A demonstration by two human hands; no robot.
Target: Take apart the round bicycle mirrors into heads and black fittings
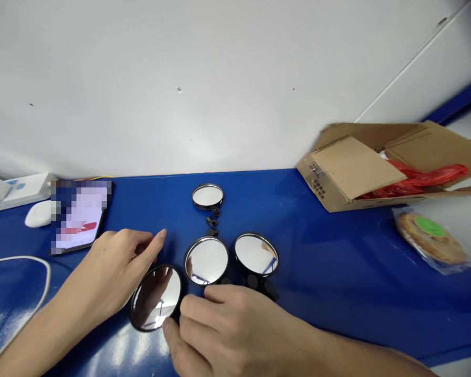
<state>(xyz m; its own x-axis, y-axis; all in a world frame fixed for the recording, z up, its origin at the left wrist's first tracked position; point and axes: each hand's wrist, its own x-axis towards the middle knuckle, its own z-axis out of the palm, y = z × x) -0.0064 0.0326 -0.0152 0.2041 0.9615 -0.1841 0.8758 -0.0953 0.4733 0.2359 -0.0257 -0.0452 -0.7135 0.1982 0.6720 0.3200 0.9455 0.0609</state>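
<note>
Mirror [157, 298] at lower left-centre is pinched by your right grip [227, 324]; steady it squarely, though left grip [120, 267] closure cannot be told.

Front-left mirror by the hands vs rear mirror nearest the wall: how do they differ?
The front-left mirror has the right hand at its rim; neither hand touches the rear mirror.
The front-left mirror's reflection is partly dark; the rear mirror's is nearly plain white.
Both: round, black-rimmed.

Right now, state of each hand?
Left hand: partly curled at the leftmost mirror; whether it grips can't be told.
Right hand: closed, holding that mirror by its right edge.
</note>
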